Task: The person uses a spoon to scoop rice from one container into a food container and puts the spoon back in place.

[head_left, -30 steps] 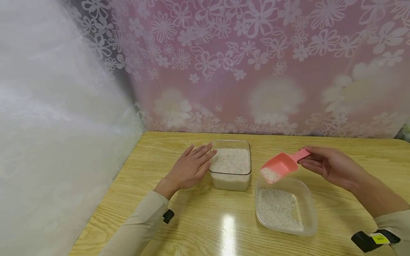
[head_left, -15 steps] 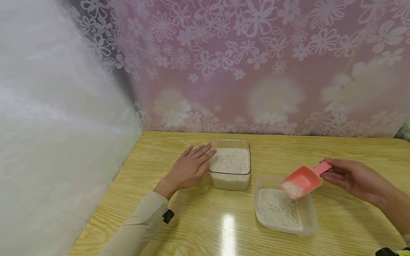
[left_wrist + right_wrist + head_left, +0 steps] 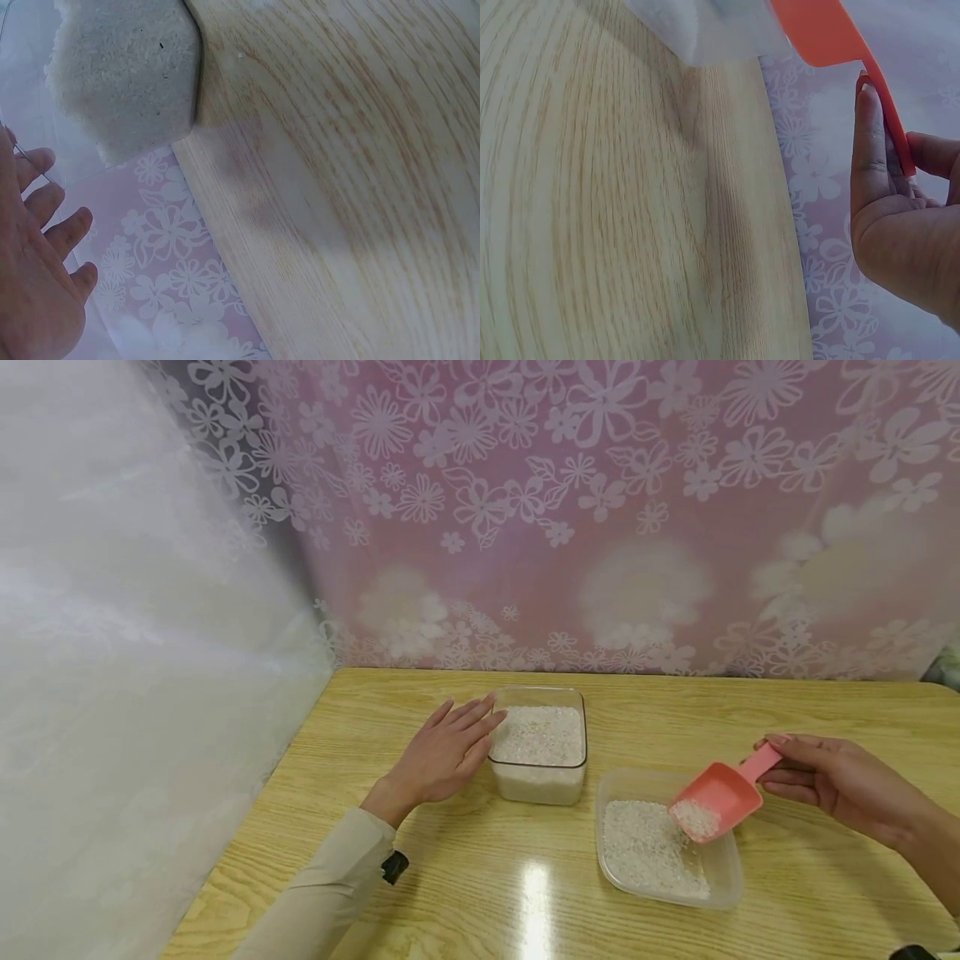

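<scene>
My right hand [image 3: 847, 785] pinches the handle of a pink scoop [image 3: 733, 792] between thumb and fingers. Some rice lies at the scoop's front lip, which tilts down over a low translucent tub [image 3: 722, 893] with a layer of rice in it. In the right wrist view the thumb presses one side of the scoop's handle [image 3: 892, 120], the fingers the other. My left hand [image 3: 442, 753] has its fingers extended, fingertips at the left rim of a taller clear container [image 3: 542, 783] nearly full of rice. The left wrist view shows those spread fingers [image 3: 69, 232] beside the clear wall.
Both containers stand on a wood-grain table [image 3: 450, 877], the tub nearer and to the right. A pink floral curtain [image 3: 525, 568] hangs behind the table's back edge. Whitish sheeting [image 3: 150, 693] borders the left side.
My right hand has carried the scoop rightward and toward me, from the tub's far edge to over its right part. The left hand has stayed at the taller container.
</scene>
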A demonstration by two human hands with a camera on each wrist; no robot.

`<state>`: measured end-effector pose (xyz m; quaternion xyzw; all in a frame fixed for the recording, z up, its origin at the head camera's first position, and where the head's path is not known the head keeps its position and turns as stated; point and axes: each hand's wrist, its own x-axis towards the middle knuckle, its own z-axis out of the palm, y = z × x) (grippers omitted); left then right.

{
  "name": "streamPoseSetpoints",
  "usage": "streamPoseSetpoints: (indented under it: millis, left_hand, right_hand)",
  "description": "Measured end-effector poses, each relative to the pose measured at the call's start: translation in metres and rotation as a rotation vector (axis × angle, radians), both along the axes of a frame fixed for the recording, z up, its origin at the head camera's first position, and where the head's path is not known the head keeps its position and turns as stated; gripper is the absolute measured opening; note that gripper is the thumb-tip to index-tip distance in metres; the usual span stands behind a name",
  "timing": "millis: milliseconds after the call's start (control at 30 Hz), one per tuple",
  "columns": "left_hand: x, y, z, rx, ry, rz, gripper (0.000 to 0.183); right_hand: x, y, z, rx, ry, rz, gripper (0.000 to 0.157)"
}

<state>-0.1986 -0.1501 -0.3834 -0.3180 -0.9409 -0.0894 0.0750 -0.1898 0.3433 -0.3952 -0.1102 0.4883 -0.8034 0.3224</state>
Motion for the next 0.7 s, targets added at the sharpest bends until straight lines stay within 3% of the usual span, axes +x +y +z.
streamPoseSetpoints:
  millis: [333,700]
  left_hand:
    - [-0.0002,0.0009,-0.0004,0.007,-0.002,0.001,0.047]
    - [-0.0008,0.0005,-0.0020,0.018,0.006,0.016,0.050]
  right_hand:
    - [0.0003,-0.0006,0.0008,0.048,0.080,-0.027,0.040]
    - [0.0014,-0.0029,0.0047,0.068,0.187,-0.003,0.042]
